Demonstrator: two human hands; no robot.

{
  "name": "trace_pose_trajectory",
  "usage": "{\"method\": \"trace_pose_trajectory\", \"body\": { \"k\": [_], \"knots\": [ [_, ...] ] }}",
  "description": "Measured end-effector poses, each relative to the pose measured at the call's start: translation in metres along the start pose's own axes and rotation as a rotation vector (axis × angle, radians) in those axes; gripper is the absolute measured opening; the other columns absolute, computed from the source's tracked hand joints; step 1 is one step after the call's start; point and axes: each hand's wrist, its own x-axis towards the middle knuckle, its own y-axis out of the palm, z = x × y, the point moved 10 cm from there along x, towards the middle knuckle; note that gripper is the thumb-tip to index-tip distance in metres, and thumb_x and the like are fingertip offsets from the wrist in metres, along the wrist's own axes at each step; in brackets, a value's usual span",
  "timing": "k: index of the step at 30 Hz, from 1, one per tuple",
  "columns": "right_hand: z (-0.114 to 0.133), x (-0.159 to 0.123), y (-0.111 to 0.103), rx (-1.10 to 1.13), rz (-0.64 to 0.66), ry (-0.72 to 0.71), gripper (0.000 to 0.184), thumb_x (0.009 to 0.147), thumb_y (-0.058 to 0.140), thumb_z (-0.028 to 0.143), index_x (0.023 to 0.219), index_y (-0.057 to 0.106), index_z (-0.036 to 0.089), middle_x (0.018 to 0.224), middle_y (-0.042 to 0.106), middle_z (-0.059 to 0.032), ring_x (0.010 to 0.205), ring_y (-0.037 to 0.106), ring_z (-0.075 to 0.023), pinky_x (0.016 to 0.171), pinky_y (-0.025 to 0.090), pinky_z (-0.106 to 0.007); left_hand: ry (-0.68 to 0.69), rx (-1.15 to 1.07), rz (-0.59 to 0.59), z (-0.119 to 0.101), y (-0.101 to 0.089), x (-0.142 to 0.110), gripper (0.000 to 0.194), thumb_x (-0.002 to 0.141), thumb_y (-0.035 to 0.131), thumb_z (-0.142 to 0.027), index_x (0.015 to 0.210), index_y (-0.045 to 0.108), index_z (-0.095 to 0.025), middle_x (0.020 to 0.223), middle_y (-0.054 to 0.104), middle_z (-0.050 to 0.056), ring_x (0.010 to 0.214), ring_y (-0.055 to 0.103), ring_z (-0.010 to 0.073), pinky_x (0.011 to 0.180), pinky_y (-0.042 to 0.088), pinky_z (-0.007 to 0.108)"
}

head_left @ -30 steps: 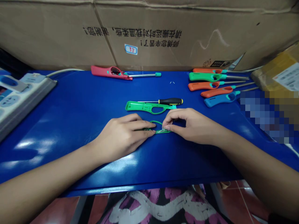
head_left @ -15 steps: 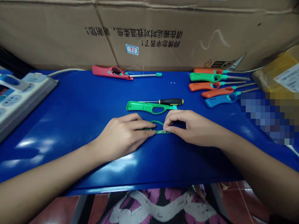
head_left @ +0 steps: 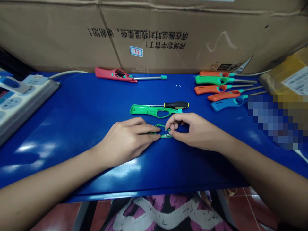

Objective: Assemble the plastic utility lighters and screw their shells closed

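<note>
My left hand (head_left: 127, 139) lies over a green lighter shell half (head_left: 160, 131) on the blue table (head_left: 79, 109), fingers pressed together and holding it down. My right hand (head_left: 192, 130) pinches at the same green shell from the right, fingertips curled on its trigger loop. Just behind them lies another green shell half (head_left: 151, 110) with a black-handled screwdriver (head_left: 175, 105) alongside it.
A red long-nosed lighter (head_left: 115, 74) lies at the back. Several orange, green and blue lighters (head_left: 216, 88) lie at the back right. A white power strip (head_left: 16, 99) sits at the left edge. Cardboard boxes (head_left: 154, 32) wall the far side.
My right hand's fingers have shifted slightly left and lifted, now curling over the green shell's loop. My left hand has stayed put.
</note>
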Motion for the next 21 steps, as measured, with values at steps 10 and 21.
{"method": "trace_pose_trajectory", "body": {
  "k": [10, 21],
  "knots": [
    [-0.002, 0.001, 0.001, -0.004, 0.017, 0.004, 0.014, 0.08, 0.061, 0.015, 0.091, 0.071, 0.018, 0.082, 0.066, -0.001, 0.079, 0.062, -0.0147, 0.074, 0.05, -0.026, 0.002, -0.001, -0.003, 0.0, 0.0, 0.0, 0.022, 0.099, 0.058, -0.018, 0.111, 0.076, -0.018, 0.119, 0.076, 0.003, 0.097, 0.07, 0.0211, 0.08, 0.062, 0.034],
    [0.01, -0.005, 0.0, -0.113, 0.032, -0.108, 0.008, 0.087, 0.06, 0.018, 0.086, 0.067, 0.021, 0.091, 0.071, -0.001, 0.086, 0.063, -0.0149, 0.082, 0.048, -0.028, -0.012, 0.008, -0.002, 0.001, 0.0, -0.001, 0.023, 0.099, 0.057, -0.019, 0.114, 0.076, -0.02, 0.119, 0.076, 0.002, 0.093, 0.069, 0.0196, 0.079, 0.061, 0.033]
  ]
}}
